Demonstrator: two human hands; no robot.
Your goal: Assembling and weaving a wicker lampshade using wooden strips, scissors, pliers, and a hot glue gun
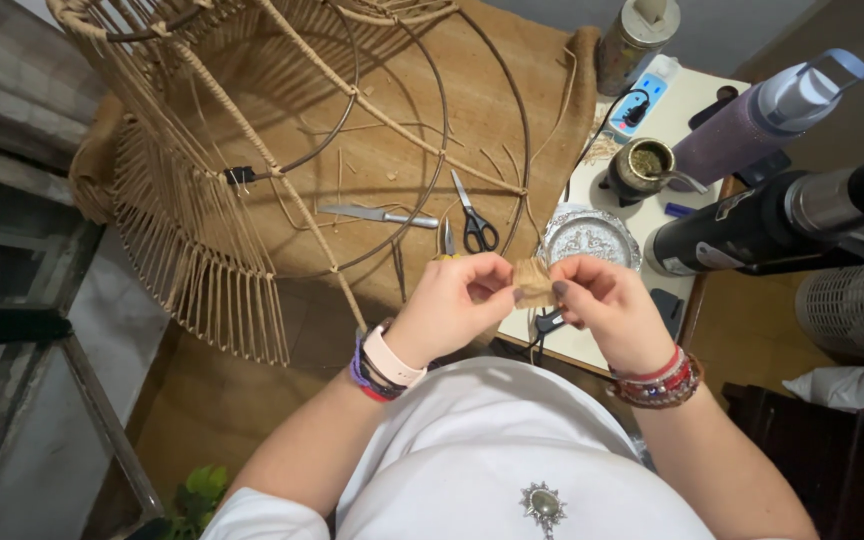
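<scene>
My left hand (pixel 457 300) and my right hand (pixel 602 300) meet in front of my chest, both pinching a small bundle of tan fibre (pixel 533 282) between the fingertips. The left wrist wears a pale watch and coloured bands, the right wrist several red beaded bracelets. Beyond the hands, black-handled scissors (pixel 472 220) and a knife (pixel 377 215) lie on a brown burlap cloth (pixel 432 120). A large wire frame partly wrapped in tan cord (pixel 202 200) stands over the cloth at the left.
A white side table (pixel 687 100) at the right holds a round silver dish (pixel 589 238), a small metal cup with a straw (pixel 644 165), a purple bottle (pixel 767 115), a black flask (pixel 762 225) and a power strip (pixel 642 105). A metal shelf frame (pixel 42 330) stands at the left.
</scene>
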